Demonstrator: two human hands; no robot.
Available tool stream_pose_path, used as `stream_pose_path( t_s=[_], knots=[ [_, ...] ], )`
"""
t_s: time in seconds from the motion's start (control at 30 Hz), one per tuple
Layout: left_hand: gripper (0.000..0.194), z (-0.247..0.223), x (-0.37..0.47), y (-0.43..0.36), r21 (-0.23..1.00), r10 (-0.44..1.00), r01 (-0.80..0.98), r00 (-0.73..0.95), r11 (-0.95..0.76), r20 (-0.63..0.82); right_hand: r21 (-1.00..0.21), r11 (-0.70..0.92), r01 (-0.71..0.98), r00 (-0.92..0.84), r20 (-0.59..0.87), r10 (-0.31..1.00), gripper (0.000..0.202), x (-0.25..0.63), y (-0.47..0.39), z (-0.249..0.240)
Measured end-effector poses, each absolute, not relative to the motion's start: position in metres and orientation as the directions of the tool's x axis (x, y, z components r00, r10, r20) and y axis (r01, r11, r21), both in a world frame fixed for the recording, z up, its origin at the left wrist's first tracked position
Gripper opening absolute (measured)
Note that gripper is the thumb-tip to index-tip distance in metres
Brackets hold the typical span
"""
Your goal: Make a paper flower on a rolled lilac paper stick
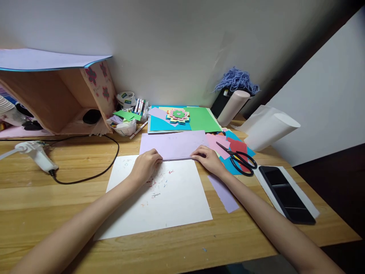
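Nearest, on the bare wooden table (176, 251), a white sheet (176, 205) flecked with coloured marks is spread on the near side of the fingers, and its left part is crossed by the left forearm. Just to the right of it, a narrow lilac strip (224, 194) is seen beside the right forearm; well to the right of the fingers, a black oblong object (286, 194) is laid on white paper. At the far end of the white sheet, the near edge of a lilac sheet (175, 146) is held between the two hands: its left part is pinched by the closed fingertips of the left hand (146, 165), and its right part is gripped between the thumb and the curled fingers of the right hand (210, 160), with a small gap left inside the curl. The held edge looks thick, as if folded, and the rest of the sheet is stretched flat beyond the fingers. To the right of the right-hand fingers, black-handled scissors (242, 163) are rested on pink, red and blue paper pieces (232, 167). Far to the left of the fingers, a white corded tool (40, 156) is seen. Straight beyond them, a layered paper flower (178, 115) is set on stacked coloured sheets (201, 121), flanked by markers (139, 105) on the left and a pale roll (234, 108) on the right.
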State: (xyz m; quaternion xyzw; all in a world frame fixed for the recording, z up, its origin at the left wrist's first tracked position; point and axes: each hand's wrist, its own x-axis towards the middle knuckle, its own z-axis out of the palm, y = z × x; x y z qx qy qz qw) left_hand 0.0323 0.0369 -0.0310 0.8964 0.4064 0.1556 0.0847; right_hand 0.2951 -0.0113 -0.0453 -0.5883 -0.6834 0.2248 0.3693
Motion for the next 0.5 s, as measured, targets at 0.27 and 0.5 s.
stream_pose_path(
  t_s=[0.27, 0.5],
  knots=[
    [0.024, -0.0318, 0.0312, 0.0366, 0.261, 0.723, 0.674, 0.648, -0.691, 0.241, -0.728, 0.222, 0.648, -0.057, 0.245, 0.968, 0.009, 0.2956, -0.0115, -0.046],
    [0.027, -0.0251, 0.031, 0.0327, 0.152, 0.678, 0.661, 0.714, -0.735, 0.175, -0.738, 0.252, 0.627, -0.119, 0.228, 0.966, 0.011, 0.2991, -0.0131, -0.0425]
  ],
)
